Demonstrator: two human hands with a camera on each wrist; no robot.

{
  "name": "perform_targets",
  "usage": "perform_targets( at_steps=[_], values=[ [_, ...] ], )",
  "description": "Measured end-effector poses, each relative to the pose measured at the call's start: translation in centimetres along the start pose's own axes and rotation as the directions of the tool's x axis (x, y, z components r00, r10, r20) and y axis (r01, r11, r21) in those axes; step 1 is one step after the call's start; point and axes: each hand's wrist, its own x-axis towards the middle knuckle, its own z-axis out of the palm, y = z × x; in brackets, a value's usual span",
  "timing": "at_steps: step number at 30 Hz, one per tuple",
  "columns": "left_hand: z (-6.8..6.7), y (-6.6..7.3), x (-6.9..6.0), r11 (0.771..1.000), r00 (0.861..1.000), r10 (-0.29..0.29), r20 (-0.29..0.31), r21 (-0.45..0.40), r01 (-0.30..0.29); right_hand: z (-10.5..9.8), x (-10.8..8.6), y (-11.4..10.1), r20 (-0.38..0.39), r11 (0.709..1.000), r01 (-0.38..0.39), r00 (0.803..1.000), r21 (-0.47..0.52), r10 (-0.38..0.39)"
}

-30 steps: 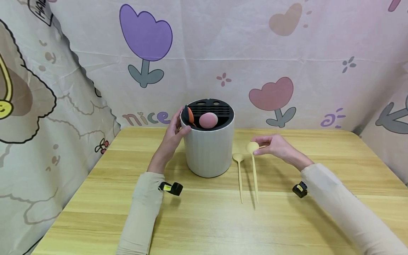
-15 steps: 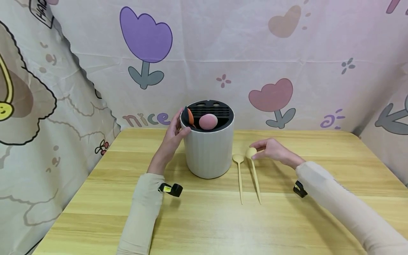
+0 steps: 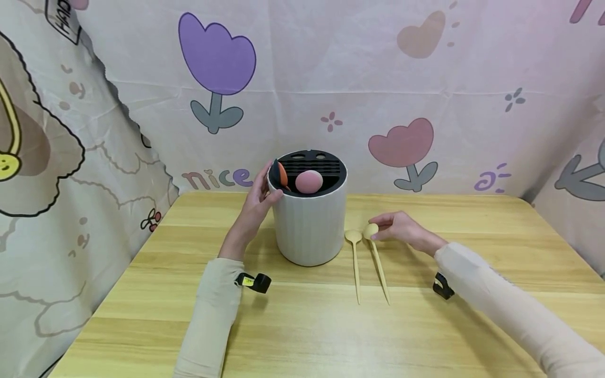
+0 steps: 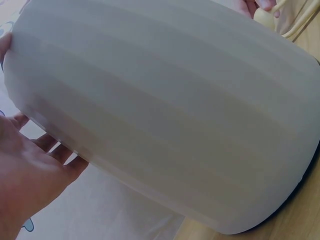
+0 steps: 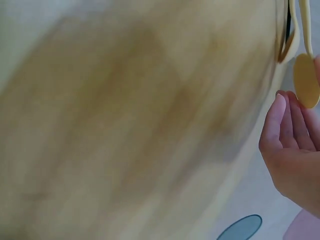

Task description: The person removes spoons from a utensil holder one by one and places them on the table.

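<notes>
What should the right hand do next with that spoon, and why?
Perhaps loosen the right hand and leave its pale yellow spoon on the table: that spoon seems low, roughly alongside another spoon, which already lies there unheld.

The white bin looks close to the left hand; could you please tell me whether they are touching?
Touching: the head view shows the left hand holding the white bin, thumb over its side near the top.

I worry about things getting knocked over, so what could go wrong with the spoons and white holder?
The right hand might nudge the loose spoon close beside the pinched spoon. The pinched spoon could slip, being held only by its head. The white holder might shift if the left hand, on its side, pushes.
</notes>
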Motion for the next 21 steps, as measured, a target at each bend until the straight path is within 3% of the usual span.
perform_targets(
  at_steps=[8,21],
  values=[
    [0.0,0.0,-0.1,1.0,1.0,0.011,-0.001,-0.004,-0.011,0.4,0.2,0.7,0.001,0.997,-0.048,0.999,0.054,0.048],
    [0.1,0.2,-0.1,1.0,1.0,-0.011,-0.005,0.006,0.011,0.3,0.6,1.1,0.018,0.999,-0.033,0.999,-0.023,0.034]
  ],
)
